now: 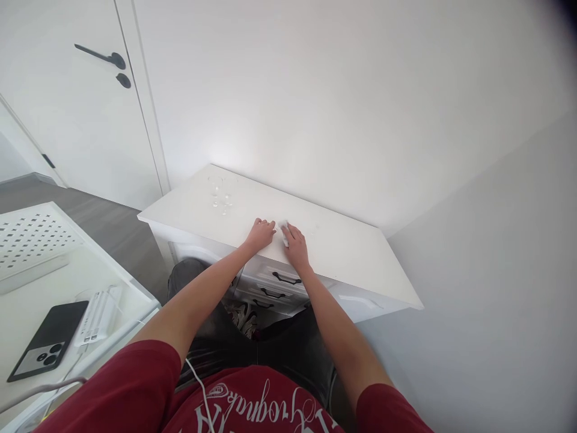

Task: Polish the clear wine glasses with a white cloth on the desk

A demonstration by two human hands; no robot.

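My right hand [296, 245] presses a small white tissue [285, 231] against the white top of a cabinet [351, 246]. Close beside it, my left hand [261, 234] rests near the cabinet's front edge, its fingers loosely bent and apart, with nothing visible in them. Clear droplets [220, 198], which look like water, lie scattered on the left part of the cabinet top. A few faint spots [315, 228] show to the right of my right hand.
Drawers with black handles [273, 293] face my legs. At left, a white desk [121, 294] carries a phone [49, 340] and a white power strip or box [98, 316]. A white cable [198, 385] hangs across my shirt. Behind stand a wall and a door [81, 108].
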